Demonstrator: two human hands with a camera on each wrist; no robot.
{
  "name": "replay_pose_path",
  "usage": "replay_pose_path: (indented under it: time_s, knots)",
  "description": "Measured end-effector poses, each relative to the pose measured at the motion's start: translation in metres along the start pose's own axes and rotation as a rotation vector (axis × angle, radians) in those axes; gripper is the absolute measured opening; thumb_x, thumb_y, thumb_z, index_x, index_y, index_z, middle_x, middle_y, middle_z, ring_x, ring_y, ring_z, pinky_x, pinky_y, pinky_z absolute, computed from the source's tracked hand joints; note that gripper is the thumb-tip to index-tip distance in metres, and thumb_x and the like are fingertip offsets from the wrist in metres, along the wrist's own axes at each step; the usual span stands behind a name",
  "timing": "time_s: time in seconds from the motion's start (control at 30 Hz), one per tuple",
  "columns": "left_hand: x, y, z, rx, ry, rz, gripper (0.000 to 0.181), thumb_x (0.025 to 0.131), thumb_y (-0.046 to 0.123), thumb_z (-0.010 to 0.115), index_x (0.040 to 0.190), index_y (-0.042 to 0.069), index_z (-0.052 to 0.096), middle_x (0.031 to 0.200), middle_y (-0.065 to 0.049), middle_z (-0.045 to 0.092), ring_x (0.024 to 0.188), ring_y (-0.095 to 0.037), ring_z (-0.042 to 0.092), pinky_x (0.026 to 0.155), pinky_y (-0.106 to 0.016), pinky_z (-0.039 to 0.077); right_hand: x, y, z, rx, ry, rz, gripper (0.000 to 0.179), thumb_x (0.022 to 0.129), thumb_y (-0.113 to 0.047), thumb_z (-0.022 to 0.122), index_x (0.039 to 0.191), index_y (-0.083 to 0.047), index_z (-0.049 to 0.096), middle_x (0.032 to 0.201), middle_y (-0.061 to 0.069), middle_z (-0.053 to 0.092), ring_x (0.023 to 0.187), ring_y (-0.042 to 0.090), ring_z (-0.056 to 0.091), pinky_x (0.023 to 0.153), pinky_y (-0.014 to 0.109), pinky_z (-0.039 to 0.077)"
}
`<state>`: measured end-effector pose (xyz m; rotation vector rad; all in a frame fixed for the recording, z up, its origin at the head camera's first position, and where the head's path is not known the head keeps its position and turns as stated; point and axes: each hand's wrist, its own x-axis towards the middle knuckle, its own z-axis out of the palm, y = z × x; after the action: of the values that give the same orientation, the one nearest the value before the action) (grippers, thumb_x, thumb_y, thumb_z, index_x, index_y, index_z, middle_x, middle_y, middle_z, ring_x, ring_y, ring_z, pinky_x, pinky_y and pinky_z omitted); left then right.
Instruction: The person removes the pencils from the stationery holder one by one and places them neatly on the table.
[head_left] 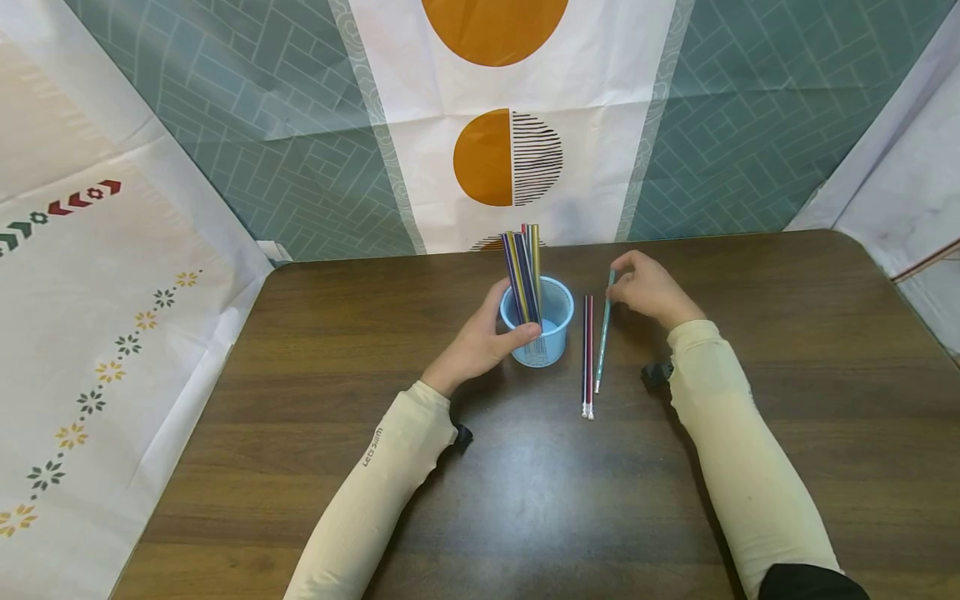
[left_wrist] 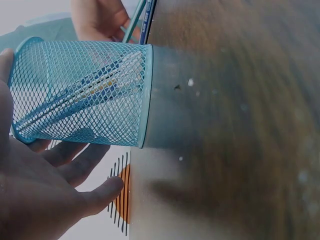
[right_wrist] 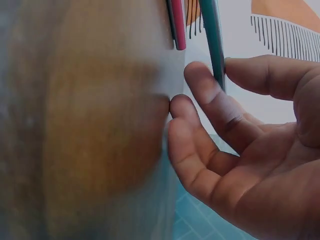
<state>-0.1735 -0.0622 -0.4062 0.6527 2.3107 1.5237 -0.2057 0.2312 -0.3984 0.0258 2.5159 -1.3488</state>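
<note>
A light blue mesh pencil cup [head_left: 553, 343] stands on the table, with several striped dark blue and gold pencils [head_left: 523, 275] leaning in it. My left hand [head_left: 480, 337] holds the cup from its left side, thumb across the near wall and fingers around the back. In the left wrist view, the pencils show through the mesh [left_wrist: 85, 95]. To the right of the cup, my right hand [head_left: 648, 287] pinches a teal pencil [head_left: 604, 333] near its far end between thumb and index finger. Its other fingers [right_wrist: 187, 145] curl loosely near the tabletop.
Between the cup and the teal pencil, a dark pencil [head_left: 585, 358] and a red pencil [head_left: 590, 358] lie side by side, white ends toward me. The brown wooden table [head_left: 525, 500] ends at the back against a patterned cloth [head_left: 600, 150]. Another printed cloth [head_left: 112, 275] hangs at left.
</note>
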Motion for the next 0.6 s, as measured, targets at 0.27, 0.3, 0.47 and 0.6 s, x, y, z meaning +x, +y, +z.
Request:
replay_pose_path:
  time_s: [0.27, 0.3, 0.47, 0.6]
  knots:
    - [-0.0002, 0.0003, 0.0003, 0.004, 0.001, -0.005, 0.084, 0.095, 0.042, 0.069, 0.159, 0.026, 0.018, 0.15, -0.01, 0.041, 0.13, -0.029, 0.046, 0.107, -0.056, 0.039, 0.0013, 0.0011, 0.0039, -0.028, -0.016, -0.008, 0.034, 0.095, -0.004, 0.06, 0.125, 0.006, 0.051, 0.097, 0.017, 0.059, 0.079, 0.027, 0.053, 0.066, 0.035, 0.048]
    - [-0.0003, 0.0001, 0.0003, 0.004, 0.001, -0.004, 0.083, 0.095, 0.042, 0.069, 0.159, 0.026, 0.018, 0.15, -0.01, 0.041, 0.129, -0.029, 0.046, 0.107, -0.056, 0.039, 0.0014, 0.0006, 0.0048, -0.041, -0.018, -0.01, 0.032, 0.094, -0.004, 0.061, 0.124, 0.006, 0.052, 0.096, 0.017, 0.059, 0.081, 0.028, 0.054, 0.065, 0.034, 0.048]
    - [-0.0007, -0.0004, 0.0003, 0.009, 0.004, 0.002, 0.084, 0.095, 0.043, 0.069, 0.159, 0.025, 0.018, 0.149, -0.01, 0.042, 0.128, -0.029, 0.047, 0.106, -0.055, 0.04, 0.002, -0.0009, 0.0087, -0.085, -0.024, -0.011, 0.03, 0.095, -0.006, 0.061, 0.123, 0.005, 0.056, 0.102, 0.02, 0.061, 0.088, 0.031, 0.056, 0.066, 0.035, 0.049]
    - [-0.0007, -0.0008, 0.0005, 0.008, 0.004, 0.002, 0.084, 0.095, 0.043, 0.069, 0.159, 0.025, 0.018, 0.149, -0.01, 0.042, 0.129, -0.029, 0.047, 0.106, -0.054, 0.04, 0.0016, -0.0027, 0.0103, -0.096, -0.035, -0.006, 0.031, 0.095, -0.006, 0.061, 0.123, 0.005, 0.056, 0.099, 0.02, 0.062, 0.086, 0.031, 0.056, 0.065, 0.036, 0.049]
